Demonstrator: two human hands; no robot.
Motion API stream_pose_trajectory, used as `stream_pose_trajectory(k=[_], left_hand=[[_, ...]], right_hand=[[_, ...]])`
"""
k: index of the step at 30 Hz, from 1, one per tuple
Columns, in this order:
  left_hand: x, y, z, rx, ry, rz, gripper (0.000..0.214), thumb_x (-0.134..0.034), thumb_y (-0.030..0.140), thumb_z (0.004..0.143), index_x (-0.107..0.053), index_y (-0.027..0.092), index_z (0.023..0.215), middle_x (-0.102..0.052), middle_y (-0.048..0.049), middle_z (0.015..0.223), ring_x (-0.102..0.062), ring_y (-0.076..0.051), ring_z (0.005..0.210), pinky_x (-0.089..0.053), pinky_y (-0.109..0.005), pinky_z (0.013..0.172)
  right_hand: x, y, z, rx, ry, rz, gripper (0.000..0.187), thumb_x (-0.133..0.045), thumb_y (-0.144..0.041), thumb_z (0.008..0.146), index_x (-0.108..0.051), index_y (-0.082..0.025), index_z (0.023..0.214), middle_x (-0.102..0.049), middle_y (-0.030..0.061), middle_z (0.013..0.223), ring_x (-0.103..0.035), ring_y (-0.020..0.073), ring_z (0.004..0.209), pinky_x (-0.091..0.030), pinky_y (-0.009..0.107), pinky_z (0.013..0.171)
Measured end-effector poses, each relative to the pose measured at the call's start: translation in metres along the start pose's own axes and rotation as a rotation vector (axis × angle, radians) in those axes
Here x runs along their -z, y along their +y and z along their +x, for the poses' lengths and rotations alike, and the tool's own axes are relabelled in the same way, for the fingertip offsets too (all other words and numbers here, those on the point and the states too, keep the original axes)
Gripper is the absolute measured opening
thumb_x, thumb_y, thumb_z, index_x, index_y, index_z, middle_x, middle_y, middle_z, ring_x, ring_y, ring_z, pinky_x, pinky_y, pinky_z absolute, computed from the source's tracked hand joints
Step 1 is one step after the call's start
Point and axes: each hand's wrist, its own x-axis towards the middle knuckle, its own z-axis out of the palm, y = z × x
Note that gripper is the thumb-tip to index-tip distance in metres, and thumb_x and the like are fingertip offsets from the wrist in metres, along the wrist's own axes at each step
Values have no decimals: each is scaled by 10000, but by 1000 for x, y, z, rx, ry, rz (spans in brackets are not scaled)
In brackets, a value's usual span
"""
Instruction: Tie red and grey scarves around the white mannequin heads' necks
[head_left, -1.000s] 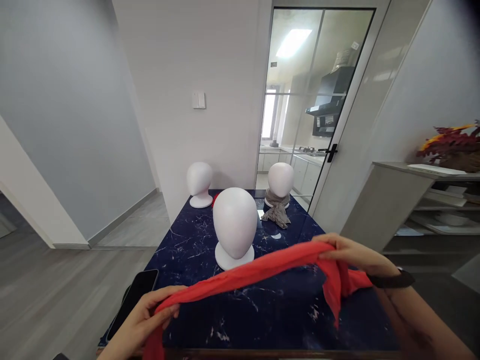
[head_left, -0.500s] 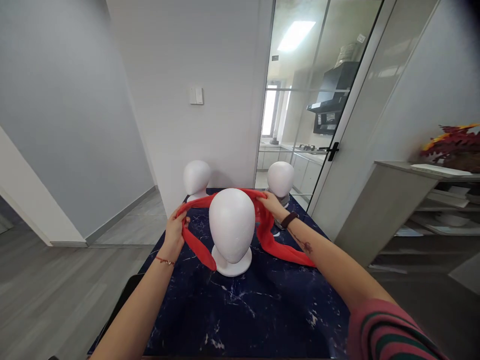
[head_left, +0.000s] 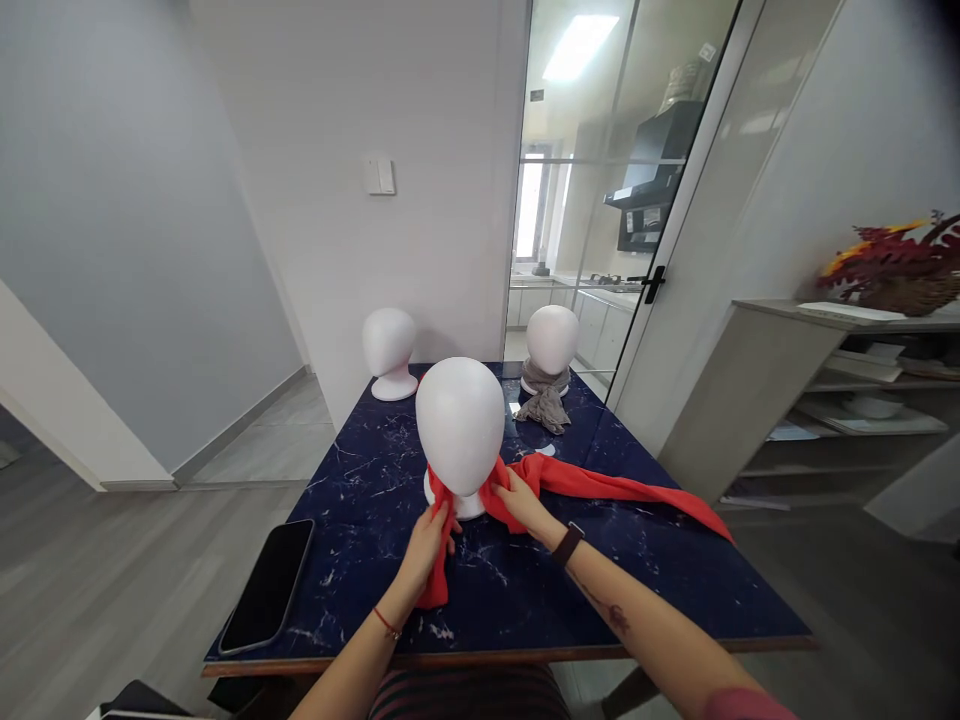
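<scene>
A white foam mannequin head (head_left: 460, 420) stands upright on its round base in the middle of the table. A red scarf (head_left: 600, 484) passes around its neck, with both sides brought to the front. My left hand (head_left: 429, 545) is closed on the scarf at the neck's front left, and a short end hangs below it onto the table. My right hand (head_left: 521, 500) grips the scarf at the neck's right side. From there the long end trails right across the table towards its edge.
On the dark blue marbled table (head_left: 570, 600) lies a black phone (head_left: 270, 585) at the left. Behind stand a bare foam head (head_left: 390, 345) and another foam head (head_left: 553, 338) with a grey scarf (head_left: 546, 405). A shelf unit (head_left: 810, 400) is at the right.
Both hands have come down and towards me, drawing the red scarf from behind the head to the front of its neck. The long end now stretches farther right.
</scene>
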Motion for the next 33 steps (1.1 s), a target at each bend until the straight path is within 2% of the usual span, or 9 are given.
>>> stream_pose_trajectory(k=[4, 9, 13, 17, 20, 24, 28, 31, 33], left_hand=[[-12, -8, 11, -10, -176, 41, 484, -473, 584, 773, -587, 113, 773, -651, -64, 639, -521, -119, 411, -372, -248, 438], [-16, -7, 22, -85, -237, -47, 444, -583, 554, 717, -627, 112, 716, -646, -62, 598, -568, -152, 557, -422, -266, 593], [-14, -13, 27, -101, -197, 35, 463, -593, 557, 709, -638, 98, 736, -632, -53, 589, -530, -144, 547, -400, -265, 565], [-14, -16, 30, -144, -156, 61, 446, -620, 537, 692, -649, 97, 758, -663, -72, 685, -574, -190, 701, -432, -287, 671], [-15, -17, 30, -174, -179, 61, 430, -597, 518, 723, -658, 98, 794, -681, -93, 758, -594, -213, 780, -439, -306, 752], [-15, -17, 30, -188, -175, 81, 415, -572, 509, 746, -657, 105, 794, -684, -100, 757, -607, -225, 777, -440, -321, 770], [-16, -15, 28, -143, -135, 78, 374, -621, 479, 708, -647, 107, 736, -681, -93, 725, -593, -238, 799, -436, -312, 740], [-17, -13, 27, -83, -125, 55, 338, -670, 431, 676, -642, 100, 736, -673, -70, 696, -578, -216, 741, -433, -296, 669], [-17, -12, 24, -38, -98, 32, 303, -673, 391, 695, -638, 101, 775, -664, -46, 708, -570, -186, 709, -437, -289, 646]], right_hand=[[-15, -7, -10, -13, 83, -50, 243, -439, -167, 837, -545, -175, 1055, -633, 96, 1004, -612, 236, 930, -494, 342, 821], [-24, -14, -23, 48, 141, -212, 327, -422, -199, 842, -480, -190, 1164, -608, 114, 1046, -599, 269, 961, -505, 376, 789], [-14, -25, -29, 82, 10, -219, 435, -480, -136, 787, -436, -155, 1219, -612, 123, 1082, -603, 262, 974, -487, 354, 819], [7, -41, -37, 7, -111, -142, 333, -517, -196, 796, -502, -108, 1117, -662, 100, 895, -642, 233, 801, -493, 329, 716], [23, -50, -47, -49, -131, -63, 305, -558, -257, 785, -539, -128, 1060, -664, 82, 927, -634, 204, 812, -480, 305, 728], [35, -58, -74, -149, -150, -264, 180, -560, -308, 783, -605, -150, 855, -677, 76, 813, -634, 230, 760, -450, 316, 687], [30, -77, -111, -160, -192, -428, 119, -573, -288, 781, -596, -172, 788, -675, 75, 746, -639, 237, 730, -422, 290, 648], [18, -101, -133, -188, -295, -284, 168, -604, -302, 766, -577, -181, 881, -673, 61, 778, -633, 204, 696, -405, 242, 585], [8, -118, -141, -156, -383, -107, 194, -595, -296, 777, -567, -190, 937, -669, 39, 815, -622, 178, 708, -411, 225, 615]])
